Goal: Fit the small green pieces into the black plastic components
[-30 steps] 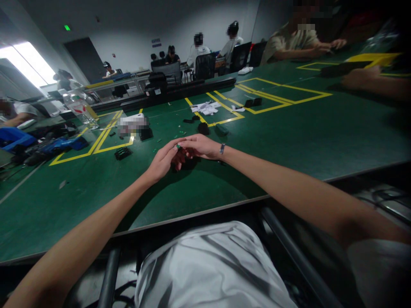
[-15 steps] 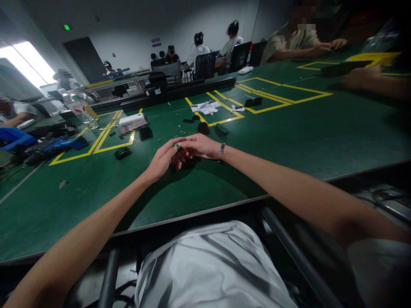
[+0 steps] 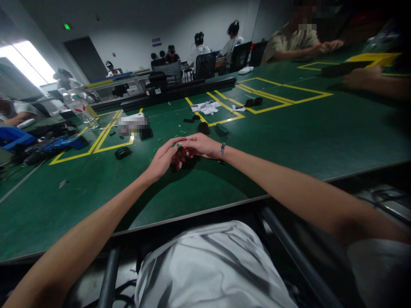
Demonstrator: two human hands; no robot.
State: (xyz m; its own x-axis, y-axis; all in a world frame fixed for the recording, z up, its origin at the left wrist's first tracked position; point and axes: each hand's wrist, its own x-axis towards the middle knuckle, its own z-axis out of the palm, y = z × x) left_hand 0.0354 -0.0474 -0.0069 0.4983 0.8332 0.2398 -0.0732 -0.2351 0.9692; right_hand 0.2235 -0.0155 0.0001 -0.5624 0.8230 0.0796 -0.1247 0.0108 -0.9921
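My left hand (image 3: pixel 162 159) and my right hand (image 3: pixel 201 145) meet just above the green table (image 3: pixel 205 188), fingertips together. Between them shows a small green piece (image 3: pixel 179 146), too small to name, pinched by the fingers of both hands. The far fingers are partly hidden behind the near ones. A black and green part (image 3: pixel 123 152) lies left of my left hand. Beyond my right hand are a round black part (image 3: pixel 203 127) and a dark green block (image 3: pixel 221 129). Tiny green bits (image 3: pixel 159 140) are scattered on the tabletop near my left fingers.
Crumpled white pieces (image 3: pixel 206 107) lie within yellow tape lines (image 3: pixel 224 121). At left stand a plastic bottle (image 3: pixel 80 110) and blue tools or cloth (image 3: pixel 61 144). A co-worker's arm (image 3: pixel 375 83) rests at the right edge. Other people sit further back.
Both hands stay in nearly the same place, with only slight finger movement around the small green piece, which shows a little more now.
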